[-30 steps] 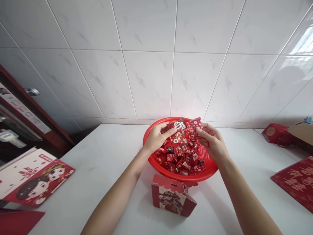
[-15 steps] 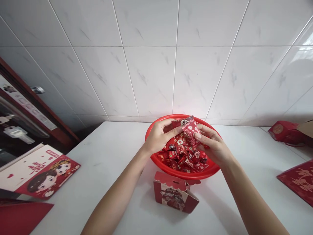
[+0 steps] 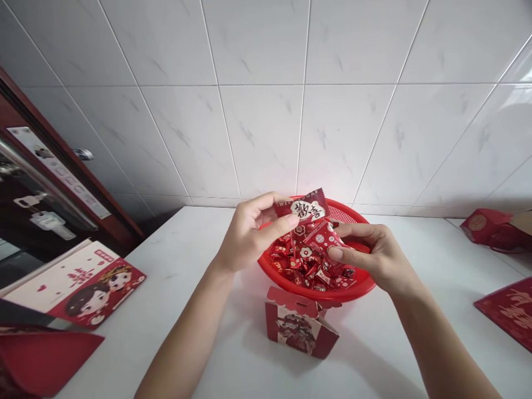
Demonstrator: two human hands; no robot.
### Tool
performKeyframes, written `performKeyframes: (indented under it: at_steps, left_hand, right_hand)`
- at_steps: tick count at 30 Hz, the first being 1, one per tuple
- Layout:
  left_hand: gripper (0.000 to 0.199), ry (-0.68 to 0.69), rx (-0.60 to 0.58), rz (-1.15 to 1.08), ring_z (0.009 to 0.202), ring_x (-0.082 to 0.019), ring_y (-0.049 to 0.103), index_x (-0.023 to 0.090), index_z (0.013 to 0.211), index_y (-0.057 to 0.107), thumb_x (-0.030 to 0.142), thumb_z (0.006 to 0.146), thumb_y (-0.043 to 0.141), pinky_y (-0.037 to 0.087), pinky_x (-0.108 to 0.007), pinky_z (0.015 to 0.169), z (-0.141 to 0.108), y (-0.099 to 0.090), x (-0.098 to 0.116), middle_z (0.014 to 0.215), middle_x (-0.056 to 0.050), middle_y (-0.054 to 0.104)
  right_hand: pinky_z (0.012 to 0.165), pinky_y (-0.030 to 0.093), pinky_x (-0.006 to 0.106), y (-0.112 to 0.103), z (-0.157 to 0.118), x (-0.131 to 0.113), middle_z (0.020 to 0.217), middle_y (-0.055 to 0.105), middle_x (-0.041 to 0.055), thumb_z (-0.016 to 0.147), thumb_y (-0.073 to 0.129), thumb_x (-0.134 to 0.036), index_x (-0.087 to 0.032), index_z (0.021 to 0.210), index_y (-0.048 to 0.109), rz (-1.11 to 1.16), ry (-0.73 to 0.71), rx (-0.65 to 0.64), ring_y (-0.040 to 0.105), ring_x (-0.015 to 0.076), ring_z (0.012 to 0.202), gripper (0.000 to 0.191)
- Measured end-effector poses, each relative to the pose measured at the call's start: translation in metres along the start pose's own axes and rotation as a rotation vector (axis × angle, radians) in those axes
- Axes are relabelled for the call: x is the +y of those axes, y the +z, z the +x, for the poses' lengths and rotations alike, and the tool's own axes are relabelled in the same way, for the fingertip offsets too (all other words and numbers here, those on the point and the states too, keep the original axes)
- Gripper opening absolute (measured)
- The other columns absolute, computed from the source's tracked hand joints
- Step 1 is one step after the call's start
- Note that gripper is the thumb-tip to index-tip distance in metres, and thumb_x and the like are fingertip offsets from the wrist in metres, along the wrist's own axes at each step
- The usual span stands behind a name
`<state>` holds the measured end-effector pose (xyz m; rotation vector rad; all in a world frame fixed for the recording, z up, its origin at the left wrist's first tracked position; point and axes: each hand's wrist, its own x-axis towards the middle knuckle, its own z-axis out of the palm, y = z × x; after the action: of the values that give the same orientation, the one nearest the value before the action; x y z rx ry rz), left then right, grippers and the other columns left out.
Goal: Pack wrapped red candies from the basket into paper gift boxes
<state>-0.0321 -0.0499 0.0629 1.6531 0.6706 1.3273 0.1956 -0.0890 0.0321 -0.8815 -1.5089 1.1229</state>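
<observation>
1. Sweets (image 3: 307, 271) in shiny red wrappers lie heaped in a red plastic basket (image 3: 286, 284) in the middle of the head view. The basket has a smooth rim and a mesh side, and it sits on a white counter (image 3: 193, 246) near the tiled wall (image 3: 261, 138).
2. Left hand (image 3: 247, 235): it grasps a dark red packet (image 3: 305, 210) at its left end, thumb on the front and fingers behind. The packet, raised over the basket, bears a pale flower patch with black characters.
3. Right hand (image 3: 374, 257): it pinches a brighter red packet (image 3: 320, 235) with white patterns, thumb against the front. This one is also over the basket, overlapping the bottom edge of the other in view; whether the two touch, I cannot tell.
4. Small red box (image 3: 297, 330) with scalloped top edges: it stands upright on the counter, just in front of the basket.
5. Left side: a printed carton (image 3: 85, 288) with two cartoon faces, a red piece (image 3: 52, 357) below it, and keys (image 3: 52, 221) hanging by a dark red frame.
6. Right side: a red carton (image 3: 484, 228) and a flat red packet with gold writing (image 3: 509, 310).
</observation>
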Motion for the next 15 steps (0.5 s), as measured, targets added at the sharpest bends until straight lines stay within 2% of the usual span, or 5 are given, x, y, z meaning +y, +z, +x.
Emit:
performKeyframes:
  at_steps: [2, 4, 7, 10, 15]
  left_hand:
    - [0.007, 0.016, 0.026, 0.001, 0.076, -0.025, 0.07, 0.019, 0.073, 0.077, 0.024, 0.069, 0.078, 0.056, -0.034, 0.067, 0.001, -0.009, 0.0, 0.086, -0.008, 0.077]
    - [0.002, -0.027, -0.043, -0.038, 0.062, -0.022, 0.066, 0.02, 0.062, 0.071, 0.018, 0.061, 0.07, 0.051, -0.033, 0.056, -0.002, -0.02, 0.003, 0.078, -0.008, 0.075]
    - [0.016, -0.186, -0.354, -0.01, 0.046, -0.02, 0.056, 0.022, 0.06, 0.072, 0.017, 0.053, 0.059, 0.039, -0.031, 0.043, -0.011, -0.035, 0.018, 0.061, -0.008, 0.069]
    - [0.016, -0.249, -0.577, 0.139, 0.044, -0.017, 0.047, 0.024, 0.055, 0.068, 0.017, 0.052, 0.054, 0.033, -0.031, 0.044, -0.022, -0.037, 0.036, 0.049, -0.004, 0.058]
    - [0.012, -0.259, -0.95, 0.254, 0.054, -0.016, 0.05, 0.022, 0.063, 0.057, 0.011, 0.061, 0.054, 0.037, -0.03, 0.051, -0.042, -0.023, 0.043, 0.059, -0.001, 0.06]
  right_hand:
    - [0.055, 0.053, 0.03, -0.006, -0.001, -0.003, 0.073, 0.072, 0.004, 0.07, 0.094, -0.04, -0.022, 0.076, 0.082, -0.066, -0.001, 0.01, 0.063, 0.0191, 0.065, 0.022]
    - [0.051, 0.049, 0.029, -0.015, -0.003, -0.007, 0.068, 0.069, 0.003, 0.07, 0.094, -0.039, -0.022, 0.074, 0.081, -0.105, 0.0, 0.013, 0.059, 0.0167, 0.06, 0.022]
    - [0.049, 0.047, 0.028, -0.026, -0.008, -0.013, 0.065, 0.067, 0.003, 0.071, 0.093, -0.038, -0.023, 0.076, 0.083, -0.115, 0.004, -0.022, 0.057, 0.0156, 0.057, 0.018]
    - [0.048, 0.046, 0.028, -0.032, -0.012, -0.018, 0.063, 0.066, 0.0032, 0.073, 0.092, -0.038, -0.024, 0.076, 0.084, -0.118, 0.003, -0.079, 0.055, 0.0155, 0.055, 0.016]
    - [0.049, 0.048, 0.029, -0.032, -0.014, -0.02, 0.063, 0.066, 0.004, 0.074, 0.09, -0.039, -0.022, 0.08, 0.084, -0.128, 0.03, -0.159, 0.056, 0.0171, 0.056, 0.019]
